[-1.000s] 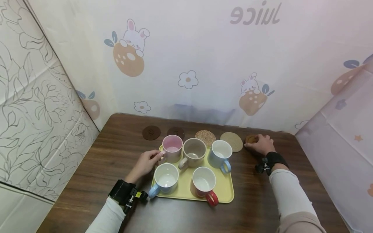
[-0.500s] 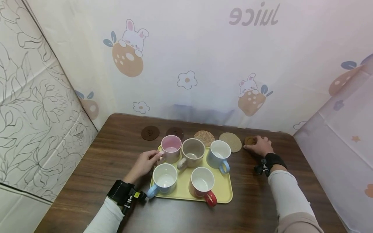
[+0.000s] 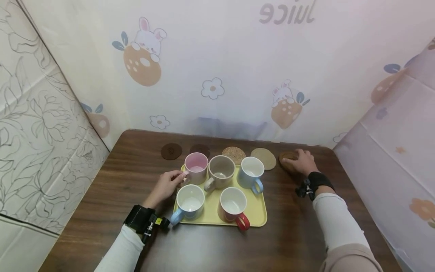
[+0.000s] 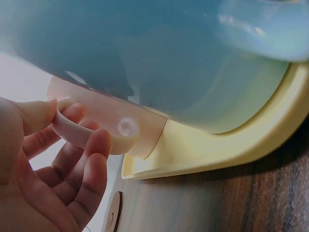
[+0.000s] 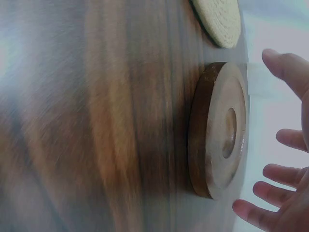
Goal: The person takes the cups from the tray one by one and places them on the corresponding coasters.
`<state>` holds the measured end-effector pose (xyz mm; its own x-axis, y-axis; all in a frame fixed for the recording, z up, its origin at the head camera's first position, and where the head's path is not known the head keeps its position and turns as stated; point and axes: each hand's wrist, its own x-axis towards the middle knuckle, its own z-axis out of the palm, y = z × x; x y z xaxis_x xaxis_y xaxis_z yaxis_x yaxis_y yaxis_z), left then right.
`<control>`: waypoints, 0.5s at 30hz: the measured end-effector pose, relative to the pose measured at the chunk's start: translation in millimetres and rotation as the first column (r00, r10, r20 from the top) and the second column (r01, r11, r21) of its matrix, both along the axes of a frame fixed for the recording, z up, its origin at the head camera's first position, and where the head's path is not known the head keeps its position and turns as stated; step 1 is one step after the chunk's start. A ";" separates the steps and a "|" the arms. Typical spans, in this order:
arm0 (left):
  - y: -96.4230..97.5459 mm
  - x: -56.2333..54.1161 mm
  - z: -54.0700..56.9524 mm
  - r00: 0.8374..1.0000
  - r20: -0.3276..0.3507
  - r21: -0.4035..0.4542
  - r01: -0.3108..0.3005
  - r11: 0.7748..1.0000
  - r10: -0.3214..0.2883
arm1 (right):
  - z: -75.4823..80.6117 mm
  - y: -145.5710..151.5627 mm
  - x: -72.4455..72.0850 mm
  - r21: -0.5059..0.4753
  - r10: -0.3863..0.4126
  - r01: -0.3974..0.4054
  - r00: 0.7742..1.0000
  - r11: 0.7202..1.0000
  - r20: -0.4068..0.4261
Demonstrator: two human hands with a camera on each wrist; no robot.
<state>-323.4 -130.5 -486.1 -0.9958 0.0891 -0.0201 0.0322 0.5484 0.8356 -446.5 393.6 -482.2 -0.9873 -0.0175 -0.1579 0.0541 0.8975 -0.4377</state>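
My left hand (image 3: 166, 185) holds the handle (image 4: 72, 133) of a pink mug (image 3: 196, 175), thumb on top and fingers curled round it. The mug stands at the back left corner of a yellow tray (image 3: 257, 217). In the left wrist view a blue mug (image 4: 159, 58) in front hides part of the pink one. Over at the right, my right hand (image 3: 303, 163) is just above a round wooden coaster (image 3: 285, 156). The right wrist view shows its fingers spread and apart from the coaster, which has a hollow centre.
Sharing the tray are a taupe mug (image 3: 222, 177), a light blue mug (image 3: 246, 179), a white-and-blue mug (image 3: 192, 211) and a red-handled mug (image 3: 227, 211). Behind stand flat coasters: dark brown (image 3: 171, 151), another dark one (image 3: 200, 148), woven (image 3: 233, 153) and beige (image 3: 264, 158).
My right hand has come away from the wooden coaster, shifting slightly right, so more of the coaster shows. The left hand stays on the pink mug's handle. The head view has shifted slightly.
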 end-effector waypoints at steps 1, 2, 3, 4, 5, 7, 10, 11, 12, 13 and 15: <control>-0.2 -1.8 0.1 1.000 -0.005 0.002 0.003 1.000 -0.003 | 2.7 -1.4 0.2 0.000 0.000 0.000 1.000 1.000 -0.007; -0.5 -3.8 0.2 1.000 -0.009 -0.002 0.003 1.000 -0.003 | 4.7 -2.1 -0.5 -0.001 0.000 0.000 1.000 1.000 -0.014; -0.8 -5.9 0.3 1.000 -0.017 -0.005 0.008 1.000 -0.008 | 7.2 -3.1 -1.4 0.001 0.002 -0.002 1.000 1.000 -0.025; -1.2 -8.0 0.8 1.000 -0.024 -0.010 0.011 1.000 -0.011 | 10.4 -4.6 -2.0 0.000 0.005 -0.005 0.999 1.000 -0.037; -1.2 -10.0 1.4 1.000 -0.029 -0.009 0.012 1.000 -0.012 | 14.1 -5.9 -2.7 -0.001 0.009 -0.009 0.999 1.000 -0.052; -1.4 -14.2 2.0 0.999 -0.038 -0.001 0.014 1.000 -0.014 | 21.5 -9.4 -3.5 -0.007 0.019 -0.019 0.997 1.000 -0.079; -2.3 -20.0 2.3 0.998 -0.052 -0.003 0.016 1.000 -0.016 | 31.8 -16.2 -4.8 -0.017 0.047 -0.049 0.993 0.999 -0.105; -2.5 -21.8 2.0 0.999 -0.053 0.003 0.013 1.000 -0.013 | 34.8 -18.9 -5.1 -0.025 0.055 -0.058 0.992 0.998 -0.110; -3.1 -23.4 1.6 0.998 -0.056 -0.001 0.012 1.000 -0.012 | 37.5 -21.9 -4.9 -0.032 0.064 -0.068 0.992 0.997 -0.113; -3.6 -25.0 0.9 0.998 -0.056 -0.001 0.012 1.000 -0.012 | 40.0 -24.9 -4.6 -0.038 0.073 -0.078 0.991 0.996 -0.115; -4.4 -28.0 -0.4 0.998 -0.054 -0.007 0.011 1.000 -0.011 | 44.0 -30.5 -2.2 -0.048 0.087 -0.093 0.989 0.994 -0.120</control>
